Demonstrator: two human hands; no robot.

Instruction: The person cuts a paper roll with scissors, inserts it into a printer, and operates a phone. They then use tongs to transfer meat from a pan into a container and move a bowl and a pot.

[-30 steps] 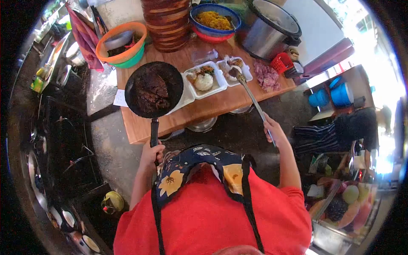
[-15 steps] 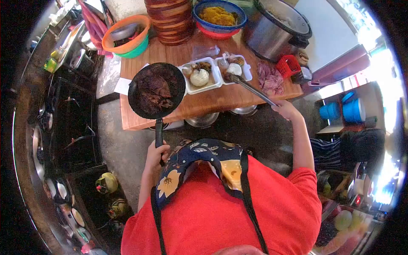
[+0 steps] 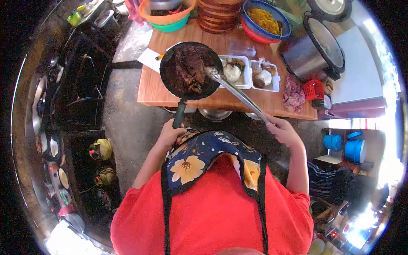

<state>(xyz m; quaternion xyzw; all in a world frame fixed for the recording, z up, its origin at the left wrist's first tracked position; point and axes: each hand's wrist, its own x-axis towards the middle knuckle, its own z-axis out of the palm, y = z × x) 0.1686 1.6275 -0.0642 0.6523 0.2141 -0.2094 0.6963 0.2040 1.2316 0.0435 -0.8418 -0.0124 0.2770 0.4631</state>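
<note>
My left hand point(image 3: 169, 134) is wrapped round the black handle of a frying pan point(image 3: 169, 91), held over the front left of the wooden table. Dark, saucy cooked pieces point(image 3: 189, 68) fill much of the pan. A pair of long metal tongs point(image 3: 238, 94) is gripped in my right hand point(image 3: 284, 131), its tip at the dark food on the pan's right side. Just right of the pan sits a white foam box point(image 3: 245, 83) with a rice mound and other food. Beside it, a second foam box point(image 3: 275, 85) holds rice point(image 3: 264, 77), a dark piece point(image 3: 259, 83) and small bagged food.
Behind stand a blue basin point(image 3: 280, 32) of yellow food, a stack of brown bowls point(image 3: 219, 17) and an orange basket point(image 3: 168, 18). A large steel pot point(image 3: 297, 55), a red basket point(image 3: 313, 89) and a pink plastic bundle point(image 3: 293, 94) occupy the right. White paper point(image 3: 148, 59) lies left.
The tongs have moved left from the right foam box to the pan, and a dark piece now shows beside that box's rice. The view has shifted, too.
</note>
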